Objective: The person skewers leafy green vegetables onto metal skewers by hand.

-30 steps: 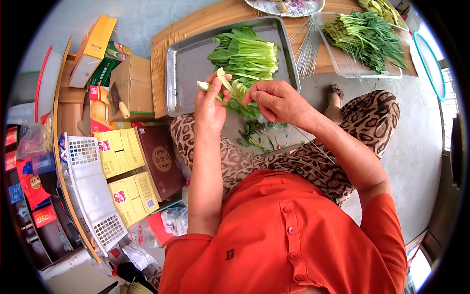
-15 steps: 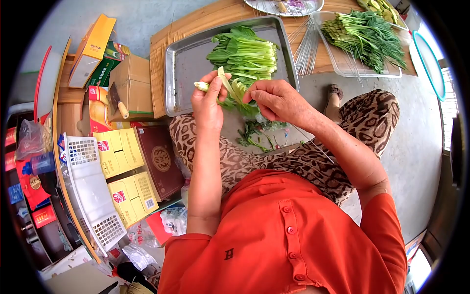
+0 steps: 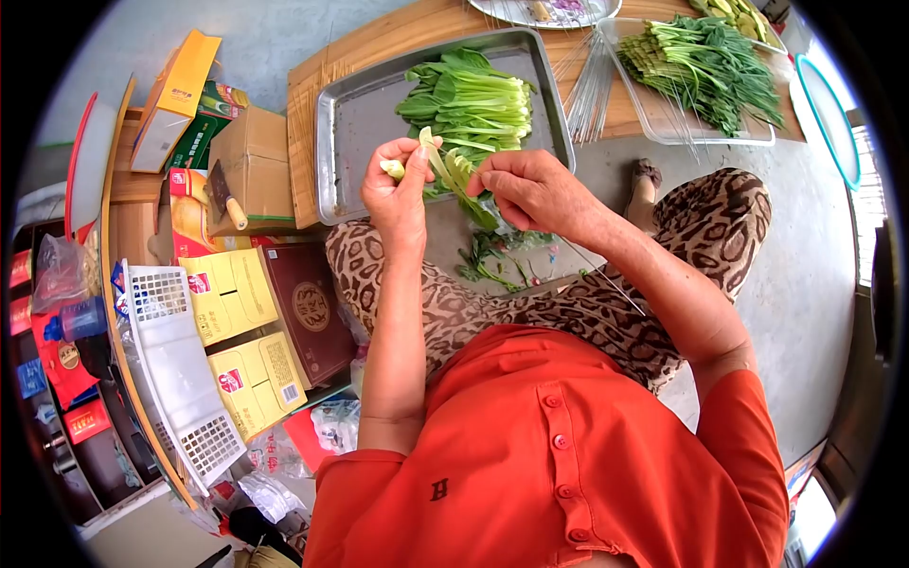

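In the head view, my left hand (image 3: pixel 396 201) is closed on the pale stems of a leafy green stalk (image 3: pixel 453 177), whose leaf reaches toward my other hand. My right hand (image 3: pixel 532 192) is pinched beside that leaf. A thin metal skewer (image 3: pixel 606 275) sticks out below the right palm; its tip is hidden. Behind both hands, a metal tray (image 3: pixel 352 142) bears a pile of leafy green stalks (image 3: pixel 469 99) laid side by side. Below the hands, loose green trimmings (image 3: pixel 497 260) lie near the floor.
To the right, a clear plastic tray (image 3: pixel 653 128) holds greens on skewers, beside a bundle of bare metal skewers (image 3: pixel 592 90). A white plate (image 3: pixel 511 13) stands at the back. Left are cardboard boxes (image 3: pixel 256 170), a wooden-handled cleaver (image 3: pixel 227 199) and a white basket (image 3: pixel 175 331).
The left hand has turned slightly and shifted a little left, with the stalk's pale end now pointing more toward the camera. My right hand stays pinched in nearly the same place.
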Demonstrator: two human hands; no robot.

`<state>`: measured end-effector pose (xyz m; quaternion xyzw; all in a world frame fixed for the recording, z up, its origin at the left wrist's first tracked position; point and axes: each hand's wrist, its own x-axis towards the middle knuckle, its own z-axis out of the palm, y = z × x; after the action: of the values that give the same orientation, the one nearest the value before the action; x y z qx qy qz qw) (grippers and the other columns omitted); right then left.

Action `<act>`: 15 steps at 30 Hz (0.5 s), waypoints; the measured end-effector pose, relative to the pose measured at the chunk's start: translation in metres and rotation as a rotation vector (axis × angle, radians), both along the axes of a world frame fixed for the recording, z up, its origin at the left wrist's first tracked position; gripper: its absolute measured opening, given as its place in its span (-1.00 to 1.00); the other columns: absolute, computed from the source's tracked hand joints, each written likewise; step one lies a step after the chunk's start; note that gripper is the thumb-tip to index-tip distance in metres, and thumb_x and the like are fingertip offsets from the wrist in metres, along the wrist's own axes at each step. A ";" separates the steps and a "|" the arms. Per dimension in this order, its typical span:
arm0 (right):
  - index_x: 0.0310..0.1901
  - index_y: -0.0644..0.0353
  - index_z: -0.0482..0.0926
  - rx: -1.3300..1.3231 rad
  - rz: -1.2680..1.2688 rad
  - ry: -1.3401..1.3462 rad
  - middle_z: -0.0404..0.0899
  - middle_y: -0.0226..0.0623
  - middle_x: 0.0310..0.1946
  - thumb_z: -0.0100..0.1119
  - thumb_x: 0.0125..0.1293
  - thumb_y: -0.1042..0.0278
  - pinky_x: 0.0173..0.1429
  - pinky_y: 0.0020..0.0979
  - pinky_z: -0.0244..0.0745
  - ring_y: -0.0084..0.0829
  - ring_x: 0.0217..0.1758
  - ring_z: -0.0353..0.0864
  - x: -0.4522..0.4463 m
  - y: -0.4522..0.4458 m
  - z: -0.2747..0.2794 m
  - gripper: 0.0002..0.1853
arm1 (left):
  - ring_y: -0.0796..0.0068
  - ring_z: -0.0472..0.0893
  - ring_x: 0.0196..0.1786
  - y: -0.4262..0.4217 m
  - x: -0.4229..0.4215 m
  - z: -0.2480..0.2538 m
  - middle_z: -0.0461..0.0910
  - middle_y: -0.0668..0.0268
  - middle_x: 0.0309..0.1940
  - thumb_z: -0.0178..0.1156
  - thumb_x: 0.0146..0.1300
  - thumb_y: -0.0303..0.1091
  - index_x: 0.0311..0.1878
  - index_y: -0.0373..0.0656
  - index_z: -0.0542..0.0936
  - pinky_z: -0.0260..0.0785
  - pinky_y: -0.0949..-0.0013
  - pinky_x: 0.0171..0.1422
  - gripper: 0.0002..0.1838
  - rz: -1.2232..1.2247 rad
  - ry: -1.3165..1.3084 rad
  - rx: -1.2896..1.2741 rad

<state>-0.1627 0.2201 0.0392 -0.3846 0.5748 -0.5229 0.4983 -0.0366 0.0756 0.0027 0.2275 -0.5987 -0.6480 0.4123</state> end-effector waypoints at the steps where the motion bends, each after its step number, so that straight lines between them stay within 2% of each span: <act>1: -0.27 0.27 0.56 0.004 0.000 0.003 0.32 -0.48 -0.78 -0.13 0.37 0.32 -0.56 -0.50 0.16 -0.65 -0.72 0.24 0.000 0.000 0.000 -0.73 | 0.74 0.43 -0.43 0.000 0.000 0.001 0.66 0.22 -0.24 0.20 0.28 -0.52 -0.18 -0.24 0.52 0.32 0.65 -0.33 -0.91 0.001 -0.012 -0.013; 3: -0.27 0.27 0.56 0.009 -0.001 0.005 0.32 -0.48 -0.78 -0.13 0.37 0.32 -0.57 -0.50 0.15 -0.65 -0.72 0.24 -0.001 0.000 0.001 -0.73 | 0.75 0.43 -0.42 0.001 0.000 -0.001 0.66 0.27 -0.27 0.21 0.27 -0.52 -0.18 -0.25 0.53 0.32 0.65 -0.33 -0.91 0.000 -0.024 -0.025; 6: -0.28 0.26 0.57 0.006 -0.030 -0.053 0.32 -0.49 -0.77 -0.12 0.38 0.33 -0.60 -0.52 0.13 -0.66 -0.74 0.23 -0.001 -0.001 0.000 -0.74 | 0.77 0.43 -0.38 0.008 0.000 -0.006 0.54 0.48 -0.42 0.23 0.25 -0.53 -0.13 -0.23 0.57 0.28 0.66 -0.31 -0.87 -0.086 -0.098 -0.043; 7: -0.28 0.25 0.57 0.017 -0.044 -0.072 0.32 -0.49 -0.77 -0.12 0.38 0.32 -0.61 -0.52 0.11 -0.66 -0.74 0.22 -0.002 -0.003 -0.003 -0.74 | 0.77 0.43 -0.38 0.008 0.000 -0.006 0.54 0.48 -0.42 0.23 0.25 -0.53 -0.13 -0.23 0.57 0.28 0.66 -0.31 -0.87 -0.086 -0.098 -0.042; 9: -0.28 0.25 0.57 0.030 -0.061 -0.083 0.32 -0.49 -0.77 -0.12 0.39 0.32 -0.63 -0.53 0.10 -0.66 -0.75 0.21 -0.007 -0.005 -0.010 -0.74 | 0.77 0.42 -0.37 0.007 -0.001 -0.009 0.55 0.48 -0.37 0.27 0.22 -0.51 -0.11 -0.22 0.56 0.25 0.68 -0.30 -0.81 -0.141 -0.126 0.007; 10: -0.23 0.24 0.56 0.025 -0.086 -0.083 0.29 -0.53 -0.76 -0.13 0.43 0.32 -0.64 -0.56 0.05 -0.69 -0.74 0.18 -0.009 -0.007 -0.015 -0.74 | 0.74 0.43 -0.31 0.005 0.000 -0.009 0.55 0.45 -0.26 0.27 0.24 -0.39 0.01 -0.23 0.53 0.24 0.65 -0.23 -0.71 -0.208 -0.140 0.001; 11: -0.18 0.24 0.55 0.019 -0.111 -0.084 0.26 -0.56 -0.74 -0.15 0.47 0.31 -0.65 -0.59 0.00 -0.73 -0.73 0.14 -0.012 -0.008 -0.018 -0.74 | 0.74 0.43 -0.31 0.004 0.000 -0.009 0.55 0.45 -0.26 0.27 0.24 -0.39 0.01 -0.23 0.53 0.24 0.65 -0.23 -0.71 -0.207 -0.137 0.001; 13: -0.18 0.23 0.55 0.046 -0.129 -0.094 0.26 -0.56 -0.74 -0.15 0.47 0.32 -0.65 -0.59 0.00 -0.73 -0.72 0.15 -0.017 -0.007 -0.018 -0.74 | 0.65 0.42 -0.18 0.004 0.001 -0.005 0.53 0.38 -0.11 0.16 0.33 -0.32 0.14 -0.27 0.47 0.24 0.54 -0.09 -0.63 -0.222 -0.159 0.248; 15: -0.19 0.25 0.54 0.060 -0.139 -0.149 0.26 -0.56 -0.74 -0.15 0.47 0.31 -0.66 -0.60 0.00 -0.72 -0.73 0.14 -0.019 -0.007 -0.017 -0.74 | 0.61 0.43 -0.14 -0.002 0.005 -0.006 0.53 0.34 -0.07 0.09 0.37 -0.27 0.19 -0.28 0.44 0.22 0.53 -0.07 -0.60 -0.228 -0.140 0.325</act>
<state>-0.1820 0.2136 0.0225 -0.2887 0.5768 -0.5661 0.5134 -0.0317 0.0735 -0.0034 0.2663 -0.5354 -0.7609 0.2518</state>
